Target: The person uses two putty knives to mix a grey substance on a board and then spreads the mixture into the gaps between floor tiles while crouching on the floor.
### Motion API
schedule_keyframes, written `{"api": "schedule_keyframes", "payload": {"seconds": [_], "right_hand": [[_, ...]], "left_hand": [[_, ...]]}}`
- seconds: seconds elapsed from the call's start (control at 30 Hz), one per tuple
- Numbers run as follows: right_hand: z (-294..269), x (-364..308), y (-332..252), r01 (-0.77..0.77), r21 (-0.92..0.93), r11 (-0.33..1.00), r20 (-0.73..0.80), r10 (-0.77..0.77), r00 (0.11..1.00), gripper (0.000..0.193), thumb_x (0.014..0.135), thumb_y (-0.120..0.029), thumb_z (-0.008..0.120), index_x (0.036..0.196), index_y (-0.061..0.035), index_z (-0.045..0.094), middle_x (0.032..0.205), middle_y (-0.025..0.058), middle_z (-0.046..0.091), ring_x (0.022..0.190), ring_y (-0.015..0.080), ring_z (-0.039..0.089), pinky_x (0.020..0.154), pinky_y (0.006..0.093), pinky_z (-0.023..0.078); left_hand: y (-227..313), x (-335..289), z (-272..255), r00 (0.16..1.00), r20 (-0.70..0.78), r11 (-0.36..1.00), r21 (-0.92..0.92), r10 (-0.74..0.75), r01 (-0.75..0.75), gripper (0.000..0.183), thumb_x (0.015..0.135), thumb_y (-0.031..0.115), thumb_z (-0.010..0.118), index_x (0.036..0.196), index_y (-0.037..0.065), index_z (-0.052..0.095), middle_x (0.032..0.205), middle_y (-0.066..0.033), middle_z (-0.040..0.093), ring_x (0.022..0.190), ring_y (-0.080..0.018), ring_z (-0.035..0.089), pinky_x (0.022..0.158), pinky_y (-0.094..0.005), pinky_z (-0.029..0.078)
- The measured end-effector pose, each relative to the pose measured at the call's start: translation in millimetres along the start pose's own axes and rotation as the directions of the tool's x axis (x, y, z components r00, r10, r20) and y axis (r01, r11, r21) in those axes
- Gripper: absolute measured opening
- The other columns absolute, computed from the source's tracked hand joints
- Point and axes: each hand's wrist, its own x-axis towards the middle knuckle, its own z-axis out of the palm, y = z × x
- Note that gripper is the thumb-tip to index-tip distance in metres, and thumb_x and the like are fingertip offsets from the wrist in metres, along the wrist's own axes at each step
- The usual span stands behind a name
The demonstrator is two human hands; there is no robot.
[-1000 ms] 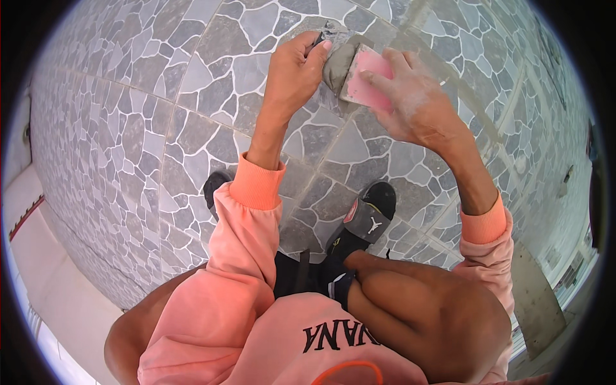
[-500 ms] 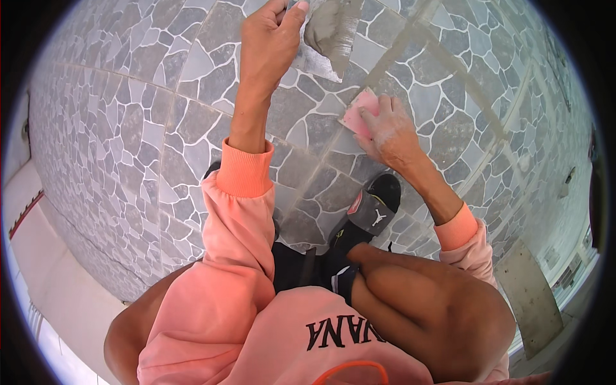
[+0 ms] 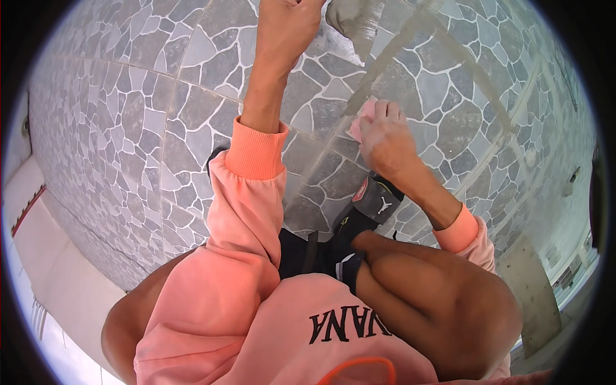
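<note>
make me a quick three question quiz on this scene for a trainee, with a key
1. Fill in: the metal plate bearing grey paste is next to the person's ____.
2. What colour is the pad held by the right hand? (a) green (b) pink (c) black
3. True or false: the pad is lying on the plate.

Key: 1. left hand; 2. b; 3. false, the two are apart.
</note>
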Motion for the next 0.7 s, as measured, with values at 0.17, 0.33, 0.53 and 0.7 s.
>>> {"api": "schedule_keyframes", "payload": {"seconds": [0.17, 0.33, 0.53, 0.7], "right_hand": [[28, -4, -24, 0.033, -0.001, 0.999, -0.151, -0.032, 0.988, 0.044, 0.074, -0.021, 0.069, 0.112, 0.0003, 0.062, 0.108, 0.0231, 0.05, 0.1, 0.0364, 0.05, 0.084, 0.0426, 0.046], [17, -12, -30, -0.043, -0.09, 0.995, 0.15, 0.056, 0.987, 0.043, 0.077, -0.023, 0.068, 0.114, -0.0012, 0.061, 0.108, 0.0232, 0.05, 0.101, 0.0359, 0.05, 0.084, 0.0414, 0.046], [45, -20, -48, 0.052, -0.064, 0.997, -0.157, -0.061, 0.986, 0.037, 0.078, -0.022, 0.065, 0.104, 0.0032, 0.063, 0.106, 0.0229, 0.051, 0.1, 0.0359, 0.05, 0.083, 0.0413, 0.045], [16, -27, -59, -0.005, -0.121, 0.993, 0.141, 0.022, 0.99, 0.036, 0.081, -0.021, 0.064, 0.108, 0.0013, 0.063, 0.108, 0.0232, 0.052, 0.1, 0.0356, 0.05, 0.083, 0.0428, 0.045]], "left_hand": [[5, -2, 5, 0.998, -0.01, 0.997, 0.064, 0.054, -0.054, 0.028, 0.091, 0.019, 0.056, 0.106, -0.003, 0.067, 0.074, -0.0004, 0.061, 0.064, -0.0064, 0.049, 0.055, -0.0263, 0.042], [20, -7, 2, 0.999, 0.038, 0.995, -0.099, 0.016, -0.013, 0.027, 0.091, 0.018, 0.056, 0.104, -0.003, 0.067, 0.07, 0.0018, 0.058, 0.062, -0.0052, 0.046, 0.054, -0.0254, 0.04], [7, -2, 20, 0.997, 0.041, 0.991, -0.119, 0.065, -0.06, 0.025, 0.091, 0.018, 0.056, 0.098, -0.004, 0.066, 0.069, 0.0023, 0.057, 0.062, -0.0057, 0.046, 0.054, -0.026, 0.039], [9, -2, 12, 0.994, -0.031, 0.98, -0.164, 0.109, -0.112, 0.025, 0.092, 0.018, 0.055, 0.095, -0.004, 0.067, 0.07, 0.0017, 0.056, 0.063, -0.0061, 0.046, 0.055, -0.0261, 0.04]]}}
